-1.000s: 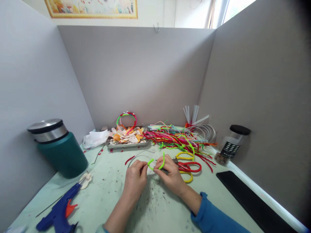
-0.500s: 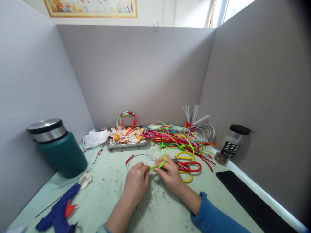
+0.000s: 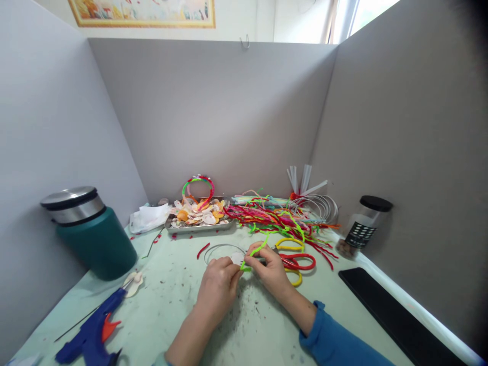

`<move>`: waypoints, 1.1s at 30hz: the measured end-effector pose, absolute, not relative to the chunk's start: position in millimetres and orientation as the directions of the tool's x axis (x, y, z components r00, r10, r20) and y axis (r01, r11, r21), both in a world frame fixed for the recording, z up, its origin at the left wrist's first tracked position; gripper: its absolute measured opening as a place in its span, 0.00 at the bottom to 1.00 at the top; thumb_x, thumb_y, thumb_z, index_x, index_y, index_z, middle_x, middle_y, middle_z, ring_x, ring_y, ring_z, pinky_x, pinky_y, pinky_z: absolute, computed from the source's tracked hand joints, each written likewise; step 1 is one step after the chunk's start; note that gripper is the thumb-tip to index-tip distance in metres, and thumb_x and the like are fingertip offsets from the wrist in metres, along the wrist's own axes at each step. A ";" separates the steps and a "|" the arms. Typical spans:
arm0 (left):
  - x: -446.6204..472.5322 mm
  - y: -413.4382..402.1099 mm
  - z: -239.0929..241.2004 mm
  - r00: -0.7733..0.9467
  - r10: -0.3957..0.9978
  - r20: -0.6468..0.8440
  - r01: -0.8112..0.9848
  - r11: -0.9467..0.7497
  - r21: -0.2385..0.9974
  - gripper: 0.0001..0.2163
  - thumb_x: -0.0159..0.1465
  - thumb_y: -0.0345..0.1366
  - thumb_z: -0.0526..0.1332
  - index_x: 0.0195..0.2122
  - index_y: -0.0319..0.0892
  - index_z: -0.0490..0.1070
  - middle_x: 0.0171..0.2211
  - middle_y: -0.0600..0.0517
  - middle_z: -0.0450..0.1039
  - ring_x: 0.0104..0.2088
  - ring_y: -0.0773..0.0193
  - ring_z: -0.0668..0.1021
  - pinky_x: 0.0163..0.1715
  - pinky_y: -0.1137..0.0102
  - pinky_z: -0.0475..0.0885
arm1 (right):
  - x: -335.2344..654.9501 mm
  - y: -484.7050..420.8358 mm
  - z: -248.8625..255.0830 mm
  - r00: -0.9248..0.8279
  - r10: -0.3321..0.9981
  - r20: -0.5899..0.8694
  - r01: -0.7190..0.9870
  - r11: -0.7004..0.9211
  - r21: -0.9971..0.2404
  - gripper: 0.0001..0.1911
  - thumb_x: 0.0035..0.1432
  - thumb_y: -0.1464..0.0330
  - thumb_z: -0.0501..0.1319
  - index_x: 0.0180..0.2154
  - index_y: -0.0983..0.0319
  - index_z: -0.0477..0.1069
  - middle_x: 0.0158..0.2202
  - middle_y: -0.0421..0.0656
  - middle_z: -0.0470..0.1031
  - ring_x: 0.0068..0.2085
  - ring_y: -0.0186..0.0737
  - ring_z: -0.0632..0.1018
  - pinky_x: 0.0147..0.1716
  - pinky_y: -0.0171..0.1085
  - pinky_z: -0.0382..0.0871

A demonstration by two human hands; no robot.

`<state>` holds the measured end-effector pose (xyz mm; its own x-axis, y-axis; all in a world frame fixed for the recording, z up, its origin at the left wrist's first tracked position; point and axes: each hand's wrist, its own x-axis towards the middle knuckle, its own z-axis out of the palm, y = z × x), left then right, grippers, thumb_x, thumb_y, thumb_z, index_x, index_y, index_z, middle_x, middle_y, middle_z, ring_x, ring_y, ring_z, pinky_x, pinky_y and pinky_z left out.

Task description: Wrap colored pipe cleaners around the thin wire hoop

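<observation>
Between both hands is a bright green pipe cleaner (image 3: 261, 247), bent near its lower end, with its free end rising past the fingers of my right hand. My left hand (image 3: 220, 282) pinches near the wire hoop, thumb and forefinger together at the bend. My right hand (image 3: 271, 270) grips the pipe cleaner's upper stretch. Behind the hands lies a thin wire hoop (image 3: 221, 246), partly hidden by my left hand. A short red piece of pipe cleaner (image 3: 203, 250) lies to its left. A white disc (image 3: 237, 258) shows just behind the fingers.
Red-handled scissors (image 3: 303, 262) and a yellow-handled tool (image 3: 292, 244) lie right of my hands. Behind are a tray of shells (image 3: 202, 230) and a heap of pipe cleaners (image 3: 267, 213). A blue glue gun (image 3: 95, 325) and teal bottle (image 3: 97, 244) stand left, a jar (image 3: 362, 229) right.
Both hands have shifted slightly right. The green pipe cleaner now leans further right and shows a sharper bend. The red piece now appears apart from the wire hoop.
</observation>
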<state>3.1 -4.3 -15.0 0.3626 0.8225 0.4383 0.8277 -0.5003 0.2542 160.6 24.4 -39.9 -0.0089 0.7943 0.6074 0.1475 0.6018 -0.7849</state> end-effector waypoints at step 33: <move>3.5 -0.7 -12.7 0.314 0.694 0.648 0.634 -0.662 0.401 0.07 0.61 0.32 0.55 0.34 0.41 0.73 0.29 0.50 0.71 0.32 0.65 0.73 0.33 0.72 0.67 | 165.2 39.1 -49.4 0.043 0.827 0.561 -0.045 0.562 -0.826 0.04 0.53 0.67 0.61 0.28 0.61 0.69 0.33 0.43 0.69 0.39 0.40 0.71 0.42 0.40 0.64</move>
